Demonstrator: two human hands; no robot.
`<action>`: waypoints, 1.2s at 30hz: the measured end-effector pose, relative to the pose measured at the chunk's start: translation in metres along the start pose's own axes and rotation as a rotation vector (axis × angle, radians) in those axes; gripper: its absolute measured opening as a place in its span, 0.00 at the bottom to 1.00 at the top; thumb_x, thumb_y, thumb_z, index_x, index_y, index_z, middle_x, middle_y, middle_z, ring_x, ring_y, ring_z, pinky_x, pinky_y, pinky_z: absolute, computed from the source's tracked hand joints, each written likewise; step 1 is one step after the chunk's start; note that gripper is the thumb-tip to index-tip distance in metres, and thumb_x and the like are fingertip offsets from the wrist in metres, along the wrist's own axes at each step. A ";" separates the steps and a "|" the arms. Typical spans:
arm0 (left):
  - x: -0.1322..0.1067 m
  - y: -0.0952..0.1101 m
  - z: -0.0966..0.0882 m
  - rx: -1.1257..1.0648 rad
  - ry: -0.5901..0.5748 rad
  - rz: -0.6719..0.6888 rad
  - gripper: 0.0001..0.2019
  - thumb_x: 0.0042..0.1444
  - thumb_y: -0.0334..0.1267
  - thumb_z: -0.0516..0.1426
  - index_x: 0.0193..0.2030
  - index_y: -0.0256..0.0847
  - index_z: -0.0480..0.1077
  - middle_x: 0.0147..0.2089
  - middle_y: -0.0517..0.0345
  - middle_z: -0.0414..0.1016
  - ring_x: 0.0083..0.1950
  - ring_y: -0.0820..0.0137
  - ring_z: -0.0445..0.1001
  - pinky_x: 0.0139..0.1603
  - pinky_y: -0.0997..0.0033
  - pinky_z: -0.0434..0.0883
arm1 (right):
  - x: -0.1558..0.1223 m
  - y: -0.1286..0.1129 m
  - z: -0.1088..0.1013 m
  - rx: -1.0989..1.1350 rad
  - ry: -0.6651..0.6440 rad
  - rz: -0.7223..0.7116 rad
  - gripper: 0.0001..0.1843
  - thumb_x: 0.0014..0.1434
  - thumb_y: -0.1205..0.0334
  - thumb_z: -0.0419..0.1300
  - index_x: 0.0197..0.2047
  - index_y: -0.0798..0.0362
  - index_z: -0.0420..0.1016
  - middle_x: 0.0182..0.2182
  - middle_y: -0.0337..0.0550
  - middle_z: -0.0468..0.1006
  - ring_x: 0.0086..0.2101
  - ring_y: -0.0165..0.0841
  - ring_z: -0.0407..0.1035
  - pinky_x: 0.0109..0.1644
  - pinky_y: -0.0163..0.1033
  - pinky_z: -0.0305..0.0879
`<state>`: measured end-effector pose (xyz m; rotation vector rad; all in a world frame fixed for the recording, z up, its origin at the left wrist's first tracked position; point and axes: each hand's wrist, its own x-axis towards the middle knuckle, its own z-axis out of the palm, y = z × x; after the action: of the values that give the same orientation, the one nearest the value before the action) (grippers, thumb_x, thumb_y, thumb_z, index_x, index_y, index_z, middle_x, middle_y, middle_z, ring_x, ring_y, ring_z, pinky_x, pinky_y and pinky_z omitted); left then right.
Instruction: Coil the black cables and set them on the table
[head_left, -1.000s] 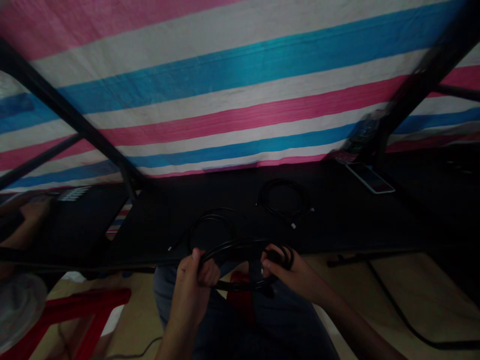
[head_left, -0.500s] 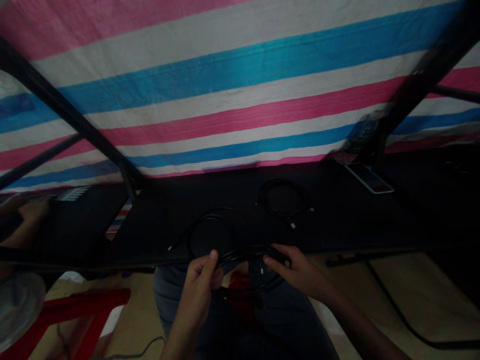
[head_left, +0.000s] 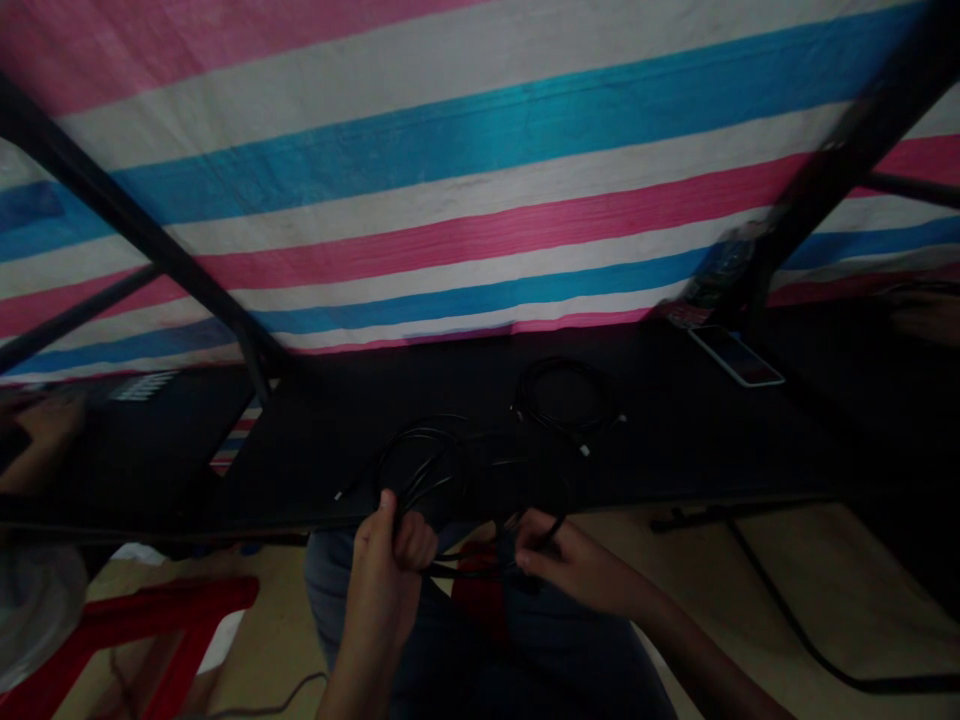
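The black table [head_left: 675, 440] carries 1 coiled black cable [head_left: 566, 405] and a phone [head_left: 736, 355] near its far right corner.

Black cable [head_left: 450, 475], black table [head_left: 675, 440], pink-blue-white striped tarp [head_left: 480, 200], red stool [head_left: 150, 610]

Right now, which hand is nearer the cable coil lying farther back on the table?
Right. The right hand sits almost straight in front of the coil; the left hand is farther off to its left. Both hold another cable.

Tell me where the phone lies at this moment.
In the head view, the phone lies at the far right of the black table, beside the dark frame post, right of the loose cable coil and beyond the held cable.
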<state>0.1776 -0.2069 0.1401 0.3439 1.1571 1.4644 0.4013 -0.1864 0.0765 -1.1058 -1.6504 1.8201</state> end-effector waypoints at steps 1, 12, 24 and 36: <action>0.000 0.000 0.001 -0.009 0.014 -0.011 0.35 0.43 0.61 0.71 0.14 0.42 0.52 0.16 0.73 0.41 0.19 0.80 0.40 0.19 0.75 0.48 | -0.001 0.002 0.002 0.016 -0.056 0.024 0.19 0.63 0.50 0.63 0.52 0.52 0.74 0.38 0.43 0.77 0.38 0.35 0.73 0.44 0.42 0.70; -0.005 0.037 0.004 -0.136 0.079 -0.012 0.34 0.61 0.63 0.56 0.16 0.44 0.47 0.18 0.73 0.32 0.18 0.78 0.33 0.17 0.73 0.44 | -0.014 -0.024 0.011 0.069 -0.693 0.218 0.28 0.62 0.36 0.60 0.35 0.54 0.84 0.31 0.45 0.83 0.30 0.31 0.77 0.33 0.34 0.70; -0.018 0.005 0.018 -0.199 -0.067 -0.156 0.37 0.52 0.66 0.62 0.17 0.44 0.44 0.17 0.74 0.32 0.19 0.79 0.32 0.17 0.75 0.49 | -0.001 -0.043 0.017 0.504 0.171 -0.300 0.31 0.66 0.39 0.60 0.64 0.46 0.65 0.49 0.54 0.81 0.49 0.44 0.78 0.52 0.53 0.72; -0.004 -0.004 0.003 0.090 -0.097 -0.035 0.28 0.51 0.67 0.64 0.29 0.41 0.66 0.15 0.76 0.47 0.16 0.81 0.40 0.16 0.79 0.52 | 0.001 -0.041 0.000 0.432 0.229 0.082 0.26 0.53 0.36 0.69 0.36 0.51 0.70 0.14 0.22 0.52 0.15 0.21 0.43 0.18 0.29 0.43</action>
<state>0.1833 -0.2100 0.1394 0.4493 1.1476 1.3536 0.3928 -0.1777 0.1162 -1.1426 -1.0320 1.8986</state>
